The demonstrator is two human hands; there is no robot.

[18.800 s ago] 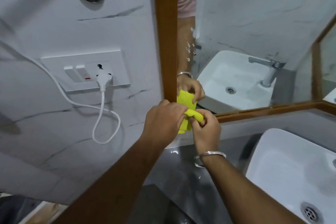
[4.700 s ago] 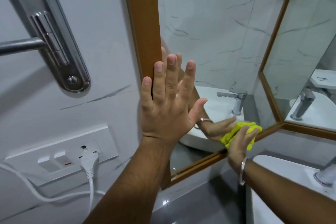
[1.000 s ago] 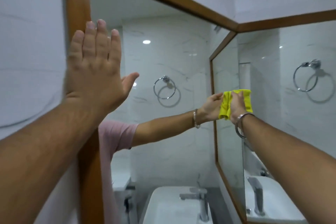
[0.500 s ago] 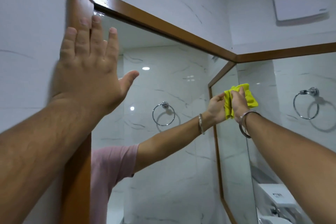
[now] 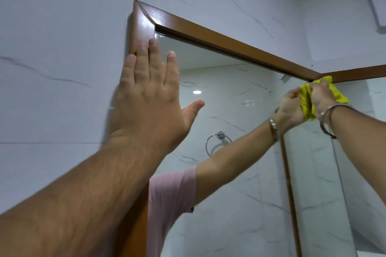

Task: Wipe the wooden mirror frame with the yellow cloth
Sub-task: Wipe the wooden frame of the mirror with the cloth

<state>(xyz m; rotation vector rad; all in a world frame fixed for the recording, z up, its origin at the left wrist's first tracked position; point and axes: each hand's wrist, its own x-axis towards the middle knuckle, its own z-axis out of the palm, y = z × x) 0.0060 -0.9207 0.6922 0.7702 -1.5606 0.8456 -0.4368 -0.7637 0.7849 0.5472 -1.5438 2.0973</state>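
Observation:
The wooden mirror frame (image 5: 219, 38) runs brown along the top and left side of the mirror on a white marble wall. My left hand (image 5: 149, 98) lies flat with fingers spread against the frame's left upright, just below the top left corner. My right hand (image 5: 320, 97) grips the crumpled yellow cloth (image 5: 307, 102) and presses it at the top right corner, where the top rail meets the vertical rail. A metal bangle circles my right wrist. The mirror shows the reflection of my arm and the cloth.
A second framed mirror panel (image 5: 355, 152) meets this one at the corner on the right. A chrome towel ring (image 5: 217, 144) shows as a reflection in the glass. A white box (image 5: 376, 2) is mounted high on the right wall.
My right hand has carried the cloth up the vertical rail to the top right corner. The view has tilted upward, and my left hand stays flat on the left upright.

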